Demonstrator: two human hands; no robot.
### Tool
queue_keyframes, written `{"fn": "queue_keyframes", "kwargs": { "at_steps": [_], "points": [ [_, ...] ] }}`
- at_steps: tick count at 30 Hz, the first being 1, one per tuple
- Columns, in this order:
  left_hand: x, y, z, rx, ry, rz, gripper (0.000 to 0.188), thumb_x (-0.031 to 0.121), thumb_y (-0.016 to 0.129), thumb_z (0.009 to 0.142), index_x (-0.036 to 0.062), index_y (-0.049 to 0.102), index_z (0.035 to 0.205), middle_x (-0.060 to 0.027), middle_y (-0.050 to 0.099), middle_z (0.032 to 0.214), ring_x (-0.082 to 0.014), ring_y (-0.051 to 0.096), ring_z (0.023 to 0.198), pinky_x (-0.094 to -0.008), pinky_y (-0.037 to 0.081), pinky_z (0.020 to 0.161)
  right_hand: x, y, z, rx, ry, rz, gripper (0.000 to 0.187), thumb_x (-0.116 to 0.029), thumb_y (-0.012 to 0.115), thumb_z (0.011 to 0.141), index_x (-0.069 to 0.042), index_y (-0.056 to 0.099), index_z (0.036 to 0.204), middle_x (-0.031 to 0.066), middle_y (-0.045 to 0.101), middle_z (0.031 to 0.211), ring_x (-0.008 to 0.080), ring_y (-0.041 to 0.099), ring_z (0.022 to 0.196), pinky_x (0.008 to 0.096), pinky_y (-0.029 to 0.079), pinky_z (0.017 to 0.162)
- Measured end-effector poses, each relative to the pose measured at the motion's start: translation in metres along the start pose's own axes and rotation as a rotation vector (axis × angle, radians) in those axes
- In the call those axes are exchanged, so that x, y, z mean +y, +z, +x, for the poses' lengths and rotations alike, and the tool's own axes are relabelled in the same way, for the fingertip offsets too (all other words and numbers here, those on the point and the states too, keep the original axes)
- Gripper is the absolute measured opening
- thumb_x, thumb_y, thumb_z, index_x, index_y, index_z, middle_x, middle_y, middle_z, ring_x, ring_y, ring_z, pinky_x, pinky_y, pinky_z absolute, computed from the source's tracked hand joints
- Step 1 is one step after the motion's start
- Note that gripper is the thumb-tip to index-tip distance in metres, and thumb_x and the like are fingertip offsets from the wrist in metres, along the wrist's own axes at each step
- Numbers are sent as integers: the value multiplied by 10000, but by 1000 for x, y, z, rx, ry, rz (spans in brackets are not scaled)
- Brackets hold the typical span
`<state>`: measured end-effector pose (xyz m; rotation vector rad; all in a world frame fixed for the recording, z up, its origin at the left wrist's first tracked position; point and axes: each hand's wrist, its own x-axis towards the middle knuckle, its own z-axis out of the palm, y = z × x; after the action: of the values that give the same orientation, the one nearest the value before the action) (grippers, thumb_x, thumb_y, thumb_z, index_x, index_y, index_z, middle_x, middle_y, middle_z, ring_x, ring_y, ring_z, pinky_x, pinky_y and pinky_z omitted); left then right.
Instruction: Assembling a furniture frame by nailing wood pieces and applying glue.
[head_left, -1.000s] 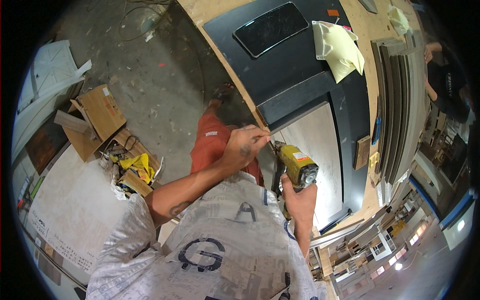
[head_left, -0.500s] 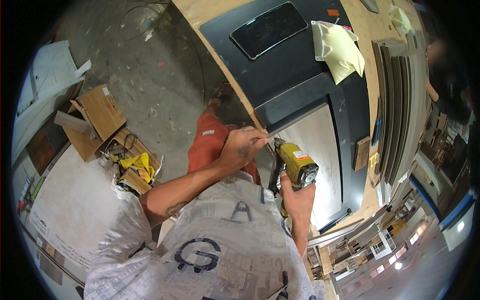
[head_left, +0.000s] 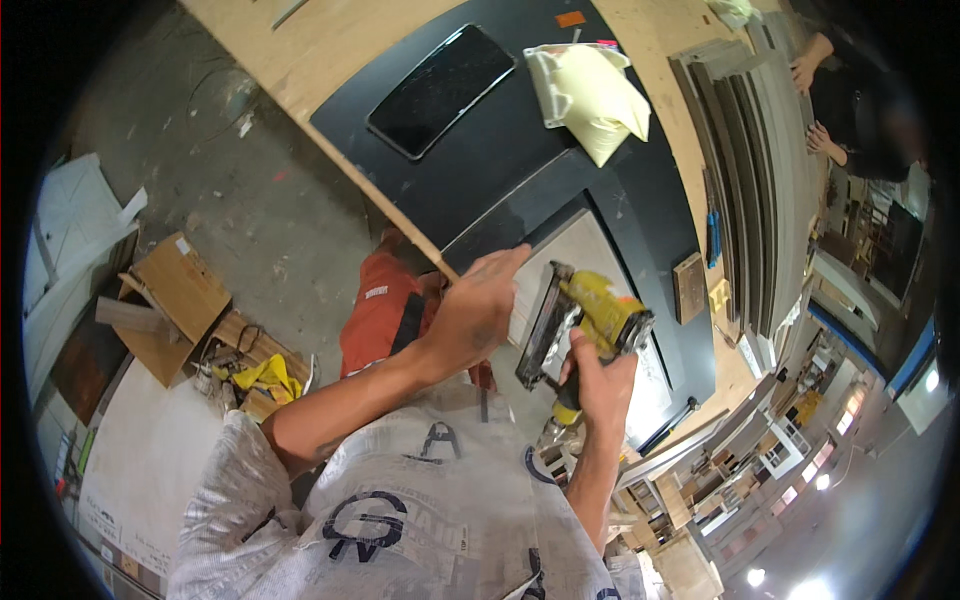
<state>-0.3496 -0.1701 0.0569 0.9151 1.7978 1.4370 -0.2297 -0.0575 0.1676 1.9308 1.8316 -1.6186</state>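
Note:
My right hand (head_left: 604, 385) is wrapped round the handle of a yellow-green and black nail gun (head_left: 606, 310), its nose pointing away from me over a dark panel door (head_left: 420, 150). An air-hose fitting shows at the handle's lower end. My left hand (head_left: 476, 315) lies at the door's near left edge, fingers stretched out along the dark frame by the corner of a pale wood-grain inset (head_left: 573, 250). It holds nothing that I can see. A gap separates the two hands, and the gun's nose is close to the left fingertips.
On the door lie a black phone (head_left: 442, 92) and a pale yellow bag (head_left: 603, 100). Stacked dark strips (head_left: 745, 180), a small wood block (head_left: 689, 288) and a blue-handled tool (head_left: 713, 238) line the right side. Another person's hands (head_left: 822, 140) touch the stack. Cardboard boxes (head_left: 178, 285) stand left.
The view has swung, so the door sits farther left. My left fingers have straightened from a pinch at the edge. The nail gun has turned and now stands farther from the left hand.

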Motion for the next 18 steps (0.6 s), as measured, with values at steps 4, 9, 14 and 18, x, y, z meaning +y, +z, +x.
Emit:
{"fn": "queue_keyframes", "kwargs": {
  "at_steps": [4, 9, 14, 18],
  "points": [
    [-10, 34, 27, -107, -76, -77, 586, 53, 461, 975, -143, 223, 1473, -321, 499, 1391, -468, 461, 1313, -466, 355, 1119, -17, -4, 34, 76, 7, -21, 180, -140, 671, 911, 27, 615, 876, 39, 577, 595, 120, 543, 472, 284, 432, 455],
    [-18, 36, 28, -102, -13, -113, 561, 65, 440, 1001, -126, 228, 1483, -292, 463, 1447, -447, 435, 1347, -462, 329, 1133, -25, -9, 51, 85, 42, 30, 184, -150, 662, 913, 21, 616, 863, 38, 579, 594, 120, 541, 472, 283, 435, 464],
    [-11, 14, 3, -140, -76, -105, 545, 23, 438, 1001, -91, 240, 1496, -266, 449, 1475, -414, 459, 1343, -432, 339, 1129, -19, -10, 41, 18, 69, -31, 195, -164, 662, 919, 19, 617, 868, 31, 578, 595, 120, 543, 477, 284, 437, 472],
    [-6, 0, -2, -221, -222, -67, 515, -5, 439, 989, -88, 289, 1475, -271, 509, 1418, -408, 524, 1286, -405, 388, 1092, -11, -1, 23, -5, 131, -90, 202, -176, 683, 907, 20, 637, 891, 33, 598, 612, 116, 561, 492, 287, 446, 483]
  ]
}}
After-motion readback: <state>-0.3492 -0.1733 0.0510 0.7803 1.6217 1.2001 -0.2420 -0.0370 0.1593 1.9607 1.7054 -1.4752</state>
